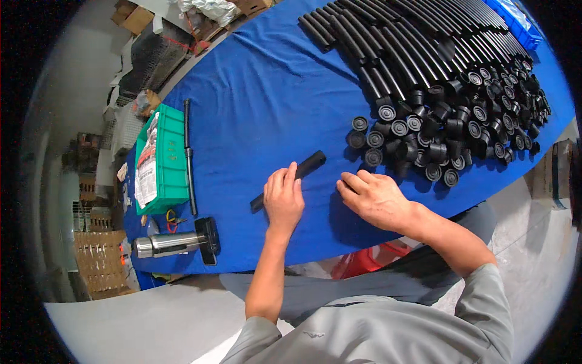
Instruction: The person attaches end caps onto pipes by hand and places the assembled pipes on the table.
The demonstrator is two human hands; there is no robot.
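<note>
My left hand (284, 201) is closed over a short black tube (311, 164), which lies slantwise above the blue cloth. The tube's far end sticks out past my fingers and its near end shows below the hand. To the right, my right hand (377, 201) is held with its fingers curled and pressed together. What it holds, if anything, is hidden. Just beyond that hand spreads a heap of black round caps (374, 158), several showing ringed faces. Behind the caps lie rows of black tubes (397, 51).
A green crate (176, 155) with printed paper stands at the left. Beside it are a long thin black rod (190, 161), a steel flask (173, 244) and a black phone-like holder (208, 241). A blue crate (526, 33) sits far right; a red bag (370, 259) hangs below the table edge.
</note>
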